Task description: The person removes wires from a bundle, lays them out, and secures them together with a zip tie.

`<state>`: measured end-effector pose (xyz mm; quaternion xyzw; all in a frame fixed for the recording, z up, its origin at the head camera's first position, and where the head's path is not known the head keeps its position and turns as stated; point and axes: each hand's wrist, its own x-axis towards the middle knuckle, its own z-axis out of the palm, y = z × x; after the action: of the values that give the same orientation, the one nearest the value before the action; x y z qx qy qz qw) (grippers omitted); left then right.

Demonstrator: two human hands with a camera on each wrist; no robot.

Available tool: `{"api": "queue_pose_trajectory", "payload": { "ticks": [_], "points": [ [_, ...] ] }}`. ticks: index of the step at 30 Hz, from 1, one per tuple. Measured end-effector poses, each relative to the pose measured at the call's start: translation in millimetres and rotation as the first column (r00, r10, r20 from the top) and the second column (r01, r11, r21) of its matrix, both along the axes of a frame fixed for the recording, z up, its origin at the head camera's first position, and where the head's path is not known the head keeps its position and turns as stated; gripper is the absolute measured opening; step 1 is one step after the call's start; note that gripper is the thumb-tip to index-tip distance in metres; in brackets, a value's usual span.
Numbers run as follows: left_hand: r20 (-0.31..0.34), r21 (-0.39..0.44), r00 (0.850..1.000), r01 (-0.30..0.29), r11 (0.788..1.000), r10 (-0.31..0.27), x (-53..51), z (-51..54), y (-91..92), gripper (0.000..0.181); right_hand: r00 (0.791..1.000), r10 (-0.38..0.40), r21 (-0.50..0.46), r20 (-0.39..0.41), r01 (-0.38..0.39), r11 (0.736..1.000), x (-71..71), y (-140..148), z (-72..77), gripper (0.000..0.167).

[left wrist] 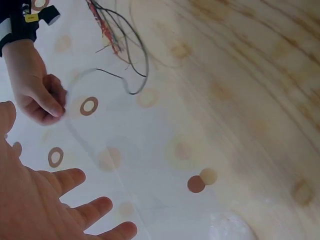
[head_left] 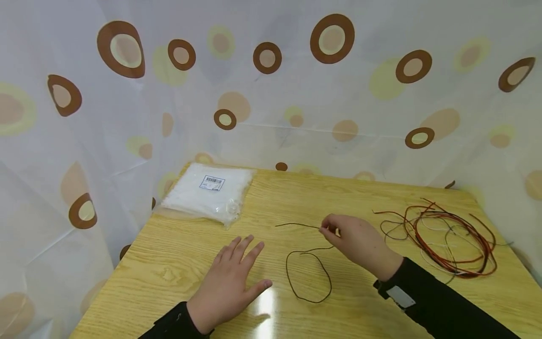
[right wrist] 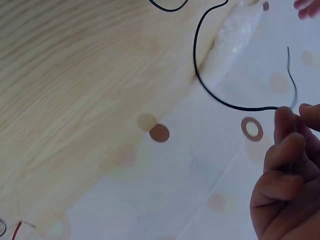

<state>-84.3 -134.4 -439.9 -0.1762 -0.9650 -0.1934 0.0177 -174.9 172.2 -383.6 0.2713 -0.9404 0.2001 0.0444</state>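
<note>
My right hand (head_left: 360, 242) pinches a thin dark wire (head_left: 311, 300) between thumb and fingertips. One short end of the wire sticks out to the left of the fingers, and the rest forms a loose loop nearer me on the table. In the right wrist view, the black wire (right wrist: 196, 60) curves away from the pinching fingertips (right wrist: 285, 117). My left hand (head_left: 230, 282), its fingers spread and straight, is left of the loop and holds nothing. The left wrist view shows its spread fingers (left wrist: 92, 212), apart from the wire (left wrist: 135, 92).
On the right side of the wooden table (head_left: 178, 263) lies a tangled coil of red, black and white wires (head_left: 482, 268). At the back left is a clear plastic bag (head_left: 186, 193) of white contents with a label. A patterned curtain (head_left: 296, 94) hangs behind the table and along its left.
</note>
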Motion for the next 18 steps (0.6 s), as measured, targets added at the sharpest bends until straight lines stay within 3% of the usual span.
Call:
{"api": "queue_pose_trajectory", "payload": {
  "ticks": [5, 10, 15, 18],
  "points": [
    [-0.013, 0.019, 1.000, -0.019, 1.000, 0.020, 3.5, 2.3, -0.2, 0.075, 0.998, 0.053, -0.018, 0.037, -0.052, 0.998, 4.1, -18.9, -10.5, 0.022],
    [-0.012, 0.011, 1.000, -0.012, 1.000, 0.012, 0.2, 1.9, -1.0, 0.076, 0.991, 0.131, 0.067, -0.023, -0.129, 0.989, 13.0, -5.5, -26.3, 0.014],
    [0.005, -0.009, 1.000, 0.004, 1.000, -0.004, -9.9, -0.5, -1.3, 0.073, 0.952, 0.306, 0.186, 0.007, -0.302, 0.935, 23.3, 11.5, -48.5, 0.027],
    [0.030, -0.043, 0.999, 0.012, 0.999, -0.011, -20.8, -3.9, -1.3, 0.070, 0.931, 0.363, 0.219, 0.027, -0.360, 0.907, 32.6, 15.9, -58.0, 0.032]
  ]
}}
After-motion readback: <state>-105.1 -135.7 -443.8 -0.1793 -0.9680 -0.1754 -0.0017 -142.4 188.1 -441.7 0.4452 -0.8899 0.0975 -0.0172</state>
